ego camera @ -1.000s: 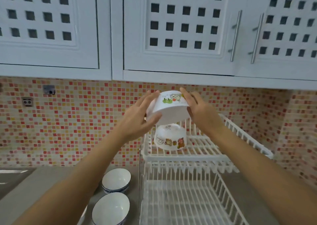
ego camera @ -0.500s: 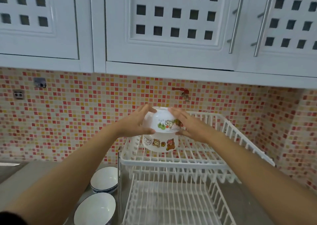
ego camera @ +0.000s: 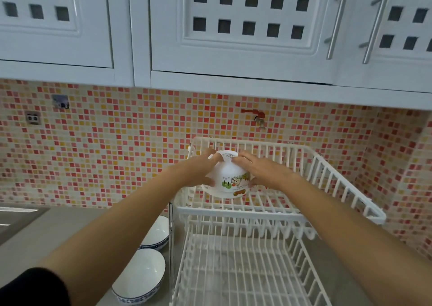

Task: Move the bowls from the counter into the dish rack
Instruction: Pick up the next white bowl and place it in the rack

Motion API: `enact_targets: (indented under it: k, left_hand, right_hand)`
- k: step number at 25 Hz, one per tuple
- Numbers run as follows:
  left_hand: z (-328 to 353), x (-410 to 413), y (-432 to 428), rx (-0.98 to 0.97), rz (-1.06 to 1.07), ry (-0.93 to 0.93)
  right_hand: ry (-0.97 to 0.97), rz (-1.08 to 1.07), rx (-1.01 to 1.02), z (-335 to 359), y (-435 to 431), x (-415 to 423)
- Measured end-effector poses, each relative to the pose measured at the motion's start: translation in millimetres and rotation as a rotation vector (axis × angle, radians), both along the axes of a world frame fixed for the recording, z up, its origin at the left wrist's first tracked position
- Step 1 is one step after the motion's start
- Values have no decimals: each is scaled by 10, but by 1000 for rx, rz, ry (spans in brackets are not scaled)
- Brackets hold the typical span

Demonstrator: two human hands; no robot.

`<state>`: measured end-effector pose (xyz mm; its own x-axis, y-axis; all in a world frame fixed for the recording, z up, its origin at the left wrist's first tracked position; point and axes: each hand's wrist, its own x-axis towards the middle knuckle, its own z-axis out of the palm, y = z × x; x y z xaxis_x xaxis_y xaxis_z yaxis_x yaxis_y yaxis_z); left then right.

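The white wire dish rack [ego camera: 275,210] has two tiers. In its upper tier, toward 10 o'clock, an upside-down cartoon-printed bowl [ego camera: 230,177] sits stacked over a second printed bowl [ego camera: 224,192], of which only the lower rim band shows beneath it. The lower tier [ego camera: 238,270] holds no dishes that can be seen. On the grey table, at 9 o'clock of the rack and just beside its chrome post, stand two blue-rimmed white bowls, both upright — the nearer bowl [ego camera: 139,276] at 7 o'clock of the view and the farther bowl [ego camera: 156,234] just behind it, partly hidden by the left forearm.

Both arms reach forward over the rack. The left hand [ego camera: 198,170] cups the top bowl's left side, fingers over its upturned base, thumb low on the wall; the right hand [ego camera: 259,171] mirrors it on the right side — the grip of each is closed on that top bowl.
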<state>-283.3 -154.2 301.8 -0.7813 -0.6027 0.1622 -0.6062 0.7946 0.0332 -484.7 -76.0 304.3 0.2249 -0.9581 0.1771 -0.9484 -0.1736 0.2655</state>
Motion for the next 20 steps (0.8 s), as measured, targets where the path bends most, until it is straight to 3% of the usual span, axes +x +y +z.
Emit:
enact_targets:
  k: [4, 8, 12, 20]
  left_hand:
    - [34, 38, 28, -40, 11, -33]
    - [258, 351, 125, -103, 58, 51]
    - [345, 1076, -7, -99, 228, 137]
    - [-560, 2729, -155, 90, 537, 59]
  right_hand:
    - [64, -55, 26, 86, 61, 54]
    - [-145, -44, -94, 336, 178, 471]
    - [-157, 28, -226, 491, 4, 1364]
    - [-321, 33, -7, -677, -635, 3192]
